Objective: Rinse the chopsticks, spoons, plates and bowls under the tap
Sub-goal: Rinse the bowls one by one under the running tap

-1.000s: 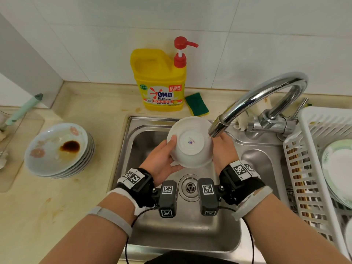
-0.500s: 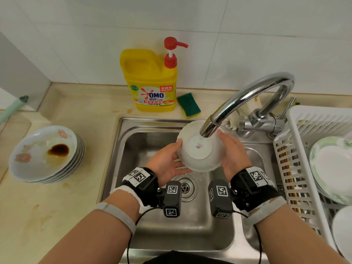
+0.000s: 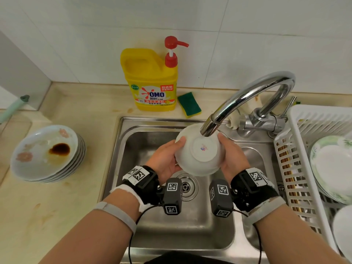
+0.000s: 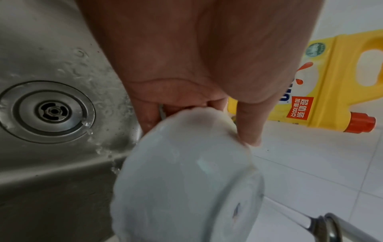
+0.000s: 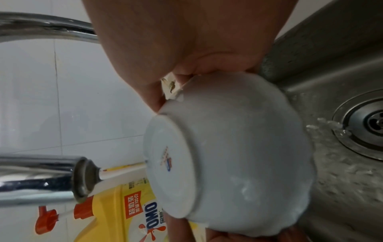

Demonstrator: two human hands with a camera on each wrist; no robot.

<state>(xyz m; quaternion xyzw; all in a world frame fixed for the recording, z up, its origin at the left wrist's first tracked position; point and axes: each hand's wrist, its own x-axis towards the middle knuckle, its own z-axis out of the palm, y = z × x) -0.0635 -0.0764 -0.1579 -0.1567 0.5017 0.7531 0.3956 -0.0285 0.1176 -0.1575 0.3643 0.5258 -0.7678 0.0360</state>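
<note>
White ceramic bowl (image 3: 199, 151) upside down under tap spout (image 3: 208, 128), over sink (image 3: 152, 233) middle. Left hand (image 3: 164, 158) and right hand (image 3: 231, 159) clamp opposite rims. Likely wet, slippery, breakable, rigid: hold rim, thumbs outside.

Home kitchen: steel sink (image 3: 190, 235) w/ tap (image 3: 247, 96), dish soap (image 3: 150, 80), tiled wall (image 3: 247, 35)

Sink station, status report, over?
Both hands, left hand and right hand, grip white bowl. Bowl upside down under tap, water running. Nothing in the way.
</note>
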